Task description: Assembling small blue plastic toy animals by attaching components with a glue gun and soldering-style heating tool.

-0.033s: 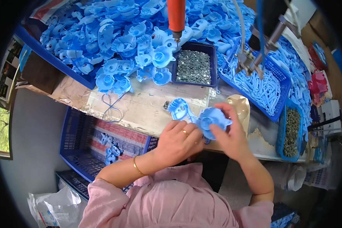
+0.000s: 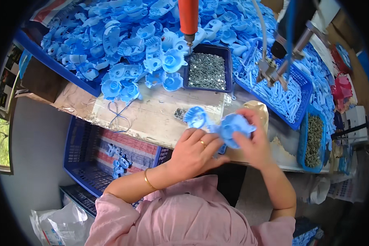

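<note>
Take the dark tray of small metal pieces as your landmark: the blue cup-shaped part is nearer to you than this tray and a little to its right, above the edge of the desk. Your right hand holds it, thumb on the front face and fingers around the far side. Your left hand is bent low beside the pale-blue shell, which is on your side of the tray; whether its fingers close on something, I cannot tell, and neither whether the shell and the cup are joined. The part looks like thin moulded plastic, so I expect it to be light and rather stiff, with a smooth surface which can slip a little. Better you take it by the outer rim, thumb against fingers, with moderate pressure; the small projecting tips are probably the weakest places, so do not press there.
</note>
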The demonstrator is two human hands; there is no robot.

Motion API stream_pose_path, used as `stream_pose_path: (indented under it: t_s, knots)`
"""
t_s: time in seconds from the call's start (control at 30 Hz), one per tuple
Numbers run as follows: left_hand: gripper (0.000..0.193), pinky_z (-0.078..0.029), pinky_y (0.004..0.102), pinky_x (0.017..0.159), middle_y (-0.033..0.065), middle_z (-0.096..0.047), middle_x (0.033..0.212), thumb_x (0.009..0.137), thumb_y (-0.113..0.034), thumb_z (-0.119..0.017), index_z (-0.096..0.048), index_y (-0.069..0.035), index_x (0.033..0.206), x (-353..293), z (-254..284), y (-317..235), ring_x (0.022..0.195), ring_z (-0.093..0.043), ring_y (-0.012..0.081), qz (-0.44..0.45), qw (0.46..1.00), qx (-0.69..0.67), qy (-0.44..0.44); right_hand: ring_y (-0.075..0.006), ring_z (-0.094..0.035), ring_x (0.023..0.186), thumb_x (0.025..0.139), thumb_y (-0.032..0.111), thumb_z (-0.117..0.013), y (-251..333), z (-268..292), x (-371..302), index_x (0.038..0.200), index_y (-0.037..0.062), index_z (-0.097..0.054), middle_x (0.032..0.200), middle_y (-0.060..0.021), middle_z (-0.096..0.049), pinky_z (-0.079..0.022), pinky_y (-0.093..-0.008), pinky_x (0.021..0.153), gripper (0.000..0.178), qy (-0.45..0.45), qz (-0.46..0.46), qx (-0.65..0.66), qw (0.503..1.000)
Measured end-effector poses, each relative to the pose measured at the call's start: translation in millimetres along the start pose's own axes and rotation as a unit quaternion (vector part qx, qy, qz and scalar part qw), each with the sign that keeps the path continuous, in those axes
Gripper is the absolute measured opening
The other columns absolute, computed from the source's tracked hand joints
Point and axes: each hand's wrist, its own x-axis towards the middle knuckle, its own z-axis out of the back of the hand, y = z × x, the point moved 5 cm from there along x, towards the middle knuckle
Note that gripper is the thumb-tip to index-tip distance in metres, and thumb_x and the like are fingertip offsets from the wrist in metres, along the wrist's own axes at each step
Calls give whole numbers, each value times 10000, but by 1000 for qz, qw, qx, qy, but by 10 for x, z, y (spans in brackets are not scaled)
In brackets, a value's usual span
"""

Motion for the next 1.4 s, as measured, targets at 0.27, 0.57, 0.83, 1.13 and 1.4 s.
stream_pose_path:
  t_s: [0.27, 0.57, 0.83, 1.13, 1.4]
  knots:
    - [605, -385, 466, 1078, 120, -577, 1330, 769, -246, -808, -567, -49, 1288, -37, -195, 25, 1178, -538, 311, -27, 990, -135, 33, -80, -569, 915, 878, 48, -633, -574, 1165, -79, 1117, 74, -570, 999, 7, -588, -464, -232, 801, 249, -65, -191, 67, 977]
    - [752, -396, 459, 1060, 219, -509, 1377, 771, -136, -780, -401, 18, 1403, 22, -534, 207, 1231, -503, 402, 32, 979, -194, 61, -53, -563, 764, 898, 169, -711, -579, 1006, 63, 1053, 33, -624, 857, -6, -629, -463, -244, 666, 224, -139, -114, -166, 970]
    - [792, -420, 460, 1028, 209, -508, 1380, 760, -137, -812, -394, 34, 1411, 11, -541, 270, 1210, -514, 400, 38, 976, -202, 68, -182, -600, 781, 806, 177, -793, 29, 651, -170, 1102, 81, -674, 957, -54, -657, -491, -293, 682, 332, -88, 50, -374, 922]
    - [808, -422, 454, 1036, 195, -510, 1389, 746, -136, -820, -401, 8, 1421, 18, -605, 294, 1227, -511, 390, 48, 974, -203, 83, -223, -587, 930, 787, 46, -637, -31, 98, -373, 1221, 136, -672, 1022, 1, -653, -534, -344, 752, 445, 142, 141, -482, 853]
    - [776, -416, 452, 1050, 192, -506, 1405, 755, -113, -801, -410, -3, 1417, 71, -585, 233, 1257, -499, 390, 46, 972, -208, 100, -226, -584, 970, 791, 36, -616, -77, 84, -335, 1240, 135, -656, 1047, -2, -648, -542, -348, 751, 461, 152, 99, -501, 846]
